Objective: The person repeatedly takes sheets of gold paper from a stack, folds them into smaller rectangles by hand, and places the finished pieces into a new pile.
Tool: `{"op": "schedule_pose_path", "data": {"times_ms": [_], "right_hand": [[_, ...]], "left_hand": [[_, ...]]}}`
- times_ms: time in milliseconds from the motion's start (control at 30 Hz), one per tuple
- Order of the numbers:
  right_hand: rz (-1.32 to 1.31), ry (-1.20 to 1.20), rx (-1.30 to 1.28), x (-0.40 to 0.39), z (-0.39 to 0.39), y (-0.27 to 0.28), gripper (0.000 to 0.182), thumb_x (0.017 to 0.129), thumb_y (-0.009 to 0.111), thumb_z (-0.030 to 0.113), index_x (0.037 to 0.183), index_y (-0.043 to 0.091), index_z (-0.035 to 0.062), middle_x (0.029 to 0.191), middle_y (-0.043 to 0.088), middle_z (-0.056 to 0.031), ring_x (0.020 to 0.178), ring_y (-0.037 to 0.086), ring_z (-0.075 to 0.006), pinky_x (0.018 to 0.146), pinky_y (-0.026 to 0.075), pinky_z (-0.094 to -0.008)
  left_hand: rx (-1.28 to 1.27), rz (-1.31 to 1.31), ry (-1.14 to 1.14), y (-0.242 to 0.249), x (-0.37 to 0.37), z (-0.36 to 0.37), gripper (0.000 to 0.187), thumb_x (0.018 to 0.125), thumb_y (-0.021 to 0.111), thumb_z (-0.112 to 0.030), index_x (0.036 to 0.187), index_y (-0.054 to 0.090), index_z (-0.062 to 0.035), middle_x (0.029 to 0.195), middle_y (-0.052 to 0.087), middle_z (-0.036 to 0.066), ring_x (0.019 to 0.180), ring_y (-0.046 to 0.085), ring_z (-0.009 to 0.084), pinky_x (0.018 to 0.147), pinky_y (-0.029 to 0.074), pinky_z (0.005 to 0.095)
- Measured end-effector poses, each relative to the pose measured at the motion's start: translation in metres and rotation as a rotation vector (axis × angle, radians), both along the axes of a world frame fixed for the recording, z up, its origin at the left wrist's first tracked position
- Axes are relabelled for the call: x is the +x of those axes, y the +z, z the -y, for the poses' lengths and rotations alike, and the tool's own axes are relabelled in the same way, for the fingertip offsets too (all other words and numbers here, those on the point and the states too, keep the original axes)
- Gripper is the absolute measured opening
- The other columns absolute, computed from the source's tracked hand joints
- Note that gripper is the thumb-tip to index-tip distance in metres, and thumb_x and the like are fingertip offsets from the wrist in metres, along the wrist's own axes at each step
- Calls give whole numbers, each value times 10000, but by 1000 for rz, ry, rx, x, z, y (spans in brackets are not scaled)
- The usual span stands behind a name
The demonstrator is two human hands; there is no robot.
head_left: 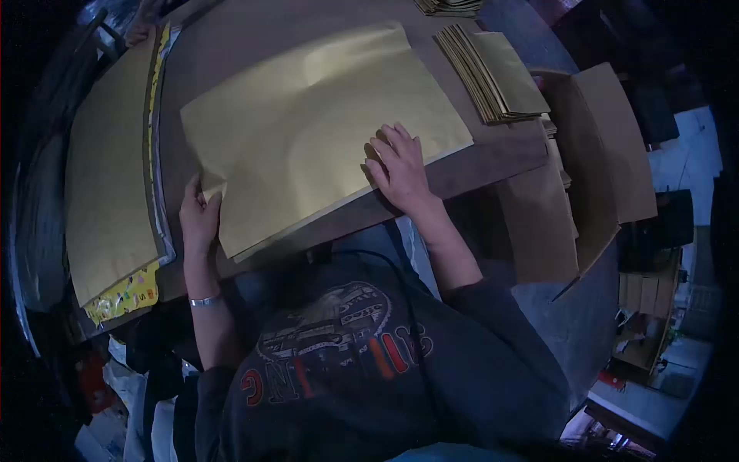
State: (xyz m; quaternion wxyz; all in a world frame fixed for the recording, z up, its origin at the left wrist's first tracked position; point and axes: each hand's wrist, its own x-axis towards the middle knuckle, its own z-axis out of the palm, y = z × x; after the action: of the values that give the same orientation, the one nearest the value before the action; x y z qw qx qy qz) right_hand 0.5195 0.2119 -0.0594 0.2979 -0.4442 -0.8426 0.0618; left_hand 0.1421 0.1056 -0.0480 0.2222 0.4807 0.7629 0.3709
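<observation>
A large gold paper sheet [308, 131] lies across the table in front of me, gently rippled, its near edge along the table's front. My left hand [200, 215], with a metal band at the wrist, pinches the sheet's left edge between thumb and fingers, and the paper creases there. On the near right part of the sheet rests my right hand [398, 169], palm down, fingers somewhat apart and slightly bent, holding nothing.
Left of the sheet lies a pile of gold paper [112, 169] over yellow patterned wrapping [131, 296]. Folded gold paper [504, 73] is stacked at the table's [508, 150] right end, beside an open cardboard box [539, 231]. Another person's hand [138, 32] shows at far left.
</observation>
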Motion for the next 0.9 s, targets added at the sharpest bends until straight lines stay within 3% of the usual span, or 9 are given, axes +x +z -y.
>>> {"op": "schedule_pose_path", "data": {"times_ms": [100, 133, 400, 600, 667, 800, 900], "right_hand": [[59, -66, -10, 8, -4, 0, 406, 853, 664, 258, 1206, 587, 74, 1356, 466, -163, 1315, 389, -397, 1020, 311, -621], [44, -89, 6, 10, -5, -2, 408, 852, 664, 268, 1202, 589, 72, 1346, 474, -169, 1313, 394, -397, 1023, 305, -621], [46, -102, -27, 11, -3, 2, 405, 848, 669, 277, 1194, 594, 78, 1330, 486, -158, 1314, 390, -397, 1019, 307, -635], [72, -114, -17, 12, -4, -5, 407, 857, 659, 289, 1203, 578, 91, 1334, 474, -146, 1317, 387, -385, 1018, 308, -646], [92, -111, -36, 11, -4, -1, 403, 860, 654, 298, 1198, 566, 98, 1326, 469, -141, 1318, 380, -381, 1007, 316, -651], [88, -108, -27, 11, -3, -2, 394, 861, 650, 298, 1189, 574, 95, 1326, 473, -148, 1309, 389, -388, 1005, 316, -651], [75, -116, -60, 10, -2, 1, 389, 862, 648, 303, 1181, 587, 89, 1341, 473, -153, 1329, 368, -384, 1027, 301, -640]], "left_hand": [[31, -95, 2, -14, -8, -1, 594, 868, 645, -123, 1397, 414, 15, 1227, 608, 207, 1093, 618, 217, 906, 487, 325], [-16, -31, 2, -11, -7, 1, 591, 874, 632, -105, 1403, 402, 28, 1272, 582, 202, 1145, 584, 214, 945, 466, 318], [43, 122, -31, 0, 4, 4, 585, 877, 608, -53, 1410, 388, 46, 1305, 557, 184, 1125, 579, 204, 959, 452, 301], [-32, -109, -15, 6, 5, 7, 585, 864, 636, -84, 1401, 423, 15, 1306, 567, 199, 1134, 578, 219, 955, 449, 317], [5, -68, -22, -11, -6, 6, 585, 863, 639, -92, 1399, 428, 14, 1314, 563, 203, 1147, 574, 231, 965, 443, 325], [-30, -86, -18, 0, -1, 7, 591, 862, 640, -101, 1401, 428, 12, 1333, 551, 209, 1189, 557, 247, 992, 427, 334], [83, -9, -68, -31, -20, 7, 586, 862, 638, -95, 1401, 431, 7, 1327, 558, 196, 1167, 568, 235, 978, 436, 327]]}}
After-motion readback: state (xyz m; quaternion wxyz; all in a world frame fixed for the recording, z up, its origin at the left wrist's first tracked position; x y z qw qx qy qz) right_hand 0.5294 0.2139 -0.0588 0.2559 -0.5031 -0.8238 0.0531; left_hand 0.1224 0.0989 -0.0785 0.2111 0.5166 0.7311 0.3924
